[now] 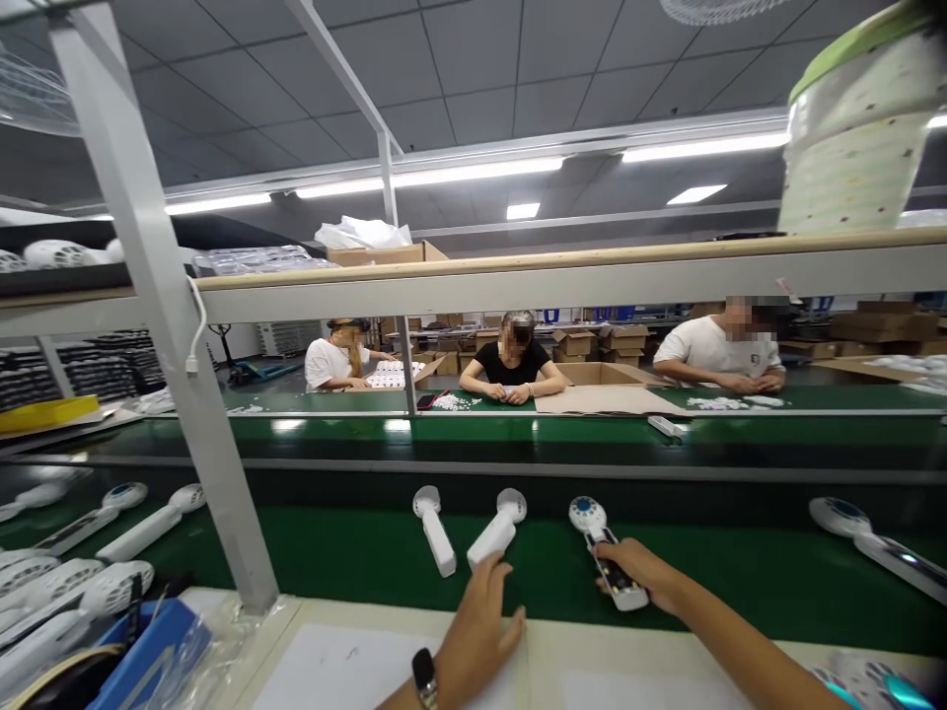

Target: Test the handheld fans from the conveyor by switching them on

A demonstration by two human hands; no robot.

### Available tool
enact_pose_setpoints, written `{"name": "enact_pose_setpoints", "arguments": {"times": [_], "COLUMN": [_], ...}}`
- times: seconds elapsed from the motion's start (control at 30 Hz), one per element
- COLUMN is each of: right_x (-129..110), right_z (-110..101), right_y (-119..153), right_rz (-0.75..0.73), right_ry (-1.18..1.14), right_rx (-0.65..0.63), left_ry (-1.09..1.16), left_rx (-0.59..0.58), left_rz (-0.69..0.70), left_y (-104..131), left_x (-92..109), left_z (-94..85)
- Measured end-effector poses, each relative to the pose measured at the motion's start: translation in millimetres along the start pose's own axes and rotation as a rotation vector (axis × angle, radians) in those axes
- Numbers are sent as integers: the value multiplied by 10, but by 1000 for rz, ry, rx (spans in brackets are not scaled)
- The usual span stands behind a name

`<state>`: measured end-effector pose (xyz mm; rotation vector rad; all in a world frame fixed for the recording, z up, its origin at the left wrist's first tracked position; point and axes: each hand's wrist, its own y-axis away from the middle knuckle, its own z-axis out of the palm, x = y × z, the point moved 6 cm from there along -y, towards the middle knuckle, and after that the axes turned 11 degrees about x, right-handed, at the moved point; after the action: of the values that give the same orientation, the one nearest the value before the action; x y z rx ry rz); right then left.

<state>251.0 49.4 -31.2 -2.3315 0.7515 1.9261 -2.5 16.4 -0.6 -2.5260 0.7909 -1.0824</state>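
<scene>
My right hand (651,574) grips the handle of a white handheld device (590,517) with a round, blue-centred head. This handle's casing is open and dark inner parts show. My left hand (479,623), wearing a watch at the wrist, has its fingers stretched toward a second white handheld device (497,532). Its fingertips are at the lower end of that handle; whether they touch it I cannot tell. Just left lies a third such device (436,532) on the green belt (340,552).
A white post (188,375) rises at left beside a blue bin (148,656) and several more white devices (55,592). Another device (880,547) lies at right. A shelf beam (473,286) crosses overhead. Several co-workers sit beyond the belt near a cardboard box (603,396).
</scene>
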Motion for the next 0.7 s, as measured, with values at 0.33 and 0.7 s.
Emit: {"name": "enact_pose_setpoints", "arguments": {"times": [0.33, 0.7], "right_x": [148, 248], "right_z": [1214, 1161], "right_y": [733, 574], "right_rz": [-173, -238], "right_ry": [-549, -463], "right_rx": [-288, -327], "left_ry": [423, 457], "left_rx": [-224, -167], "left_rz": [-140, -201], "left_y": [93, 103], "left_x": [-149, -167], "left_z": [405, 373]}}
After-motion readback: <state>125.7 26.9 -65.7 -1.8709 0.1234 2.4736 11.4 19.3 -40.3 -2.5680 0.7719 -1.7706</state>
